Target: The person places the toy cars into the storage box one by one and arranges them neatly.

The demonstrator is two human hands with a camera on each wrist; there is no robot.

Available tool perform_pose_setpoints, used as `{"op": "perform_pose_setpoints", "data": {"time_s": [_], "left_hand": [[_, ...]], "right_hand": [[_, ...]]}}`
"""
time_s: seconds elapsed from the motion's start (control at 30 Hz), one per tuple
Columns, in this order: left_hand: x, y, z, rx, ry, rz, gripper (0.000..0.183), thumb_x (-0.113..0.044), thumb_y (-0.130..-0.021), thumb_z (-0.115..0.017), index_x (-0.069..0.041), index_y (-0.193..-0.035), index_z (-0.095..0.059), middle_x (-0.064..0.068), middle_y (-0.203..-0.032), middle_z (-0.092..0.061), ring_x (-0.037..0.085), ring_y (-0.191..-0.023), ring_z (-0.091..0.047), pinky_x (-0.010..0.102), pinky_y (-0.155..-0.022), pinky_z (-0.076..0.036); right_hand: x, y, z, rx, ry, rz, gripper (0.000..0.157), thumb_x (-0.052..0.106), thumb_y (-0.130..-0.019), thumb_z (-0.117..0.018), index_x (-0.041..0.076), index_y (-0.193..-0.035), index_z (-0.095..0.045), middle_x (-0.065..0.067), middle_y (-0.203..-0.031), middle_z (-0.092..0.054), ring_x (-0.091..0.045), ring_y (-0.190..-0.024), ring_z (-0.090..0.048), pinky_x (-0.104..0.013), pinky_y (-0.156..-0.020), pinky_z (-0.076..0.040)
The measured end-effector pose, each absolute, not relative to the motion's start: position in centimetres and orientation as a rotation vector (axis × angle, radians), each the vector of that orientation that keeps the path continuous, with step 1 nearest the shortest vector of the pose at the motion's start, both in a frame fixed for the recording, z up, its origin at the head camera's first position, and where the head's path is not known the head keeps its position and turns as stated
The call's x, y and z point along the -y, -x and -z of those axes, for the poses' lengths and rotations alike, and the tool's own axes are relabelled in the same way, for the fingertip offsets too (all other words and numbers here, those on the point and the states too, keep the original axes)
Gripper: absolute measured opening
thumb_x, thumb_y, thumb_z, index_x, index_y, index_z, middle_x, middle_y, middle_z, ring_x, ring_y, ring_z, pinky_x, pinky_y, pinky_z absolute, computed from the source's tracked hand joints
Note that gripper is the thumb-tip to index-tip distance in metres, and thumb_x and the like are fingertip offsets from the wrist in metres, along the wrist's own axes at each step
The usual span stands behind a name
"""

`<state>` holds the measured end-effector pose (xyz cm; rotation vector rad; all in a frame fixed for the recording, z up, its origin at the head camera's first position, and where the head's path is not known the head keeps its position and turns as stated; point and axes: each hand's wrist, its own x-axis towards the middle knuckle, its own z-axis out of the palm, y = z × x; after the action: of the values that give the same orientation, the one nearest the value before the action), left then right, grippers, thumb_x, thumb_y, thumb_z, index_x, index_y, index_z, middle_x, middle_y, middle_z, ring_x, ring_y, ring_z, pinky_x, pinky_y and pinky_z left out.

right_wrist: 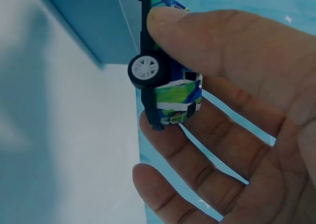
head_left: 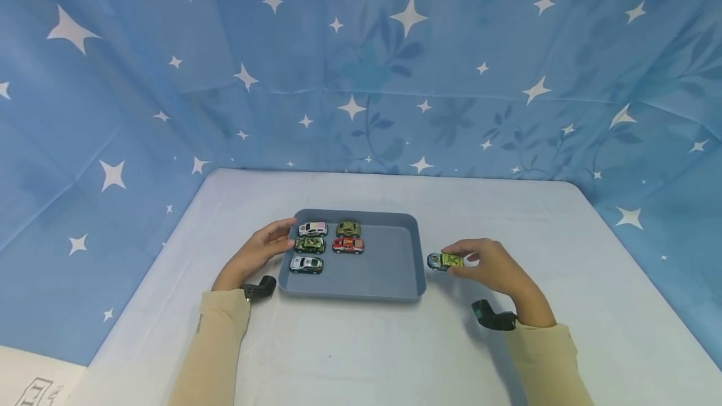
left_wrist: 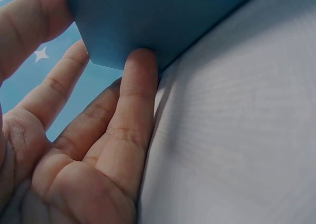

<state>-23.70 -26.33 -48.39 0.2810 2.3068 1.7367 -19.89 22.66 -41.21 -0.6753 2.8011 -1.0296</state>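
Note:
My right hand [head_left: 486,262] pinches a green and blue toy car [right_wrist: 173,98] between thumb and fingers, just outside the right rim of a grey-blue tray [head_left: 389,268]. White-hubbed wheels and a patterned side show in the right wrist view. At the tray's left end, my left hand [head_left: 262,248] rests its fairly straight fingers [left_wrist: 140,85] against the outer wall. Inside the tray, the left column holds a white car [head_left: 313,229], a camouflage car [head_left: 309,245] and a silver-white car [head_left: 306,265]. Beside them sit an olive car [head_left: 348,229] and a red car [head_left: 348,245].
The tray lies flat on a white-covered table [head_left: 361,349]. A blue curtain [head_left: 361,67] with white stars hangs behind and at the sides. Dark wrist cameras sit on both wrists, below tan sleeves [head_left: 217,343]. A printed pale sheet [head_left: 36,381] shows at bottom left.

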Motion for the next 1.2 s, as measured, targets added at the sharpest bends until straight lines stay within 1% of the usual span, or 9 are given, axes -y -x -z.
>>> {"op": "perform_pose_setpoints", "data": {"time_s": [0.2, 0.43, 0.63, 0.83, 1.2], "left_hand": [[26.3, 23.7, 48.4, -2.301, -0.276, -1.732, 0.066, -0.018, -0.109, -0.066, -0.001, -0.166, -0.037, 0.031, -0.169, -0.035, 0.052, -0.157, -0.030, 0.065, -0.127, -0.029], [26.3, 23.7, 48.4, -2.300, -0.273, -1.735, 0.066, -0.017, -0.109, -0.065, -0.001, -0.167, -0.037, 0.031, -0.169, -0.036, 0.051, -0.157, -0.032, 0.064, -0.127, -0.029], [26.3, 23.8, 48.4, -2.294, -0.273, -1.748, 0.066, -0.017, -0.109, -0.065, -0.001, -0.166, -0.037, 0.031, -0.168, -0.037, 0.050, -0.157, -0.033, 0.063, -0.127, -0.029], [26.3, 23.9, 48.4, -2.292, -0.283, -1.748, 0.066, -0.017, -0.109, -0.066, -0.001, -0.166, -0.038, 0.030, -0.169, -0.036, 0.051, -0.158, -0.032, 0.064, -0.128, -0.029], [26.5, 23.8, 48.4, -2.300, -0.281, -1.738, 0.066, -0.017, -0.109, -0.065, -0.002, -0.166, -0.038, 0.031, -0.169, -0.035, 0.052, -0.158, -0.030, 0.064, -0.127, -0.029]], "right_hand": [[-21.9, 20.0, 41.2, -2.766, 0.718, 1.053, 0.033, 0.005, -0.089, -0.088, 0.000, -0.120, -0.080, -0.012, -0.115, -0.080, -0.030, -0.105, -0.074, -0.052, -0.091, -0.061], [-20.7, 20.2, 41.1, -2.742, 0.755, 1.061, 0.030, 0.005, -0.090, -0.087, 0.001, -0.119, -0.080, -0.010, -0.114, -0.080, -0.026, -0.102, -0.073, -0.051, -0.090, -0.061], [-19.9, 20.5, 41.4, -2.733, 0.771, 1.077, 0.029, 0.004, -0.089, -0.087, 0.002, -0.117, -0.081, -0.009, -0.113, -0.080, -0.024, -0.100, -0.072, -0.049, -0.089, -0.060], [-19.3, 20.6, 41.6, -2.711, 0.795, 1.079, 0.029, 0.006, -0.090, -0.087, 0.002, -0.117, -0.081, -0.008, -0.112, -0.080, -0.021, -0.099, -0.071, -0.048, -0.088, -0.060], [-17.9, 20.6, 41.6, -2.680, 0.816, 1.079, 0.028, 0.005, -0.090, -0.087, 0.000, -0.117, -0.080, -0.006, -0.110, -0.079, -0.021, -0.099, -0.070, -0.048, -0.088, -0.061]]}}
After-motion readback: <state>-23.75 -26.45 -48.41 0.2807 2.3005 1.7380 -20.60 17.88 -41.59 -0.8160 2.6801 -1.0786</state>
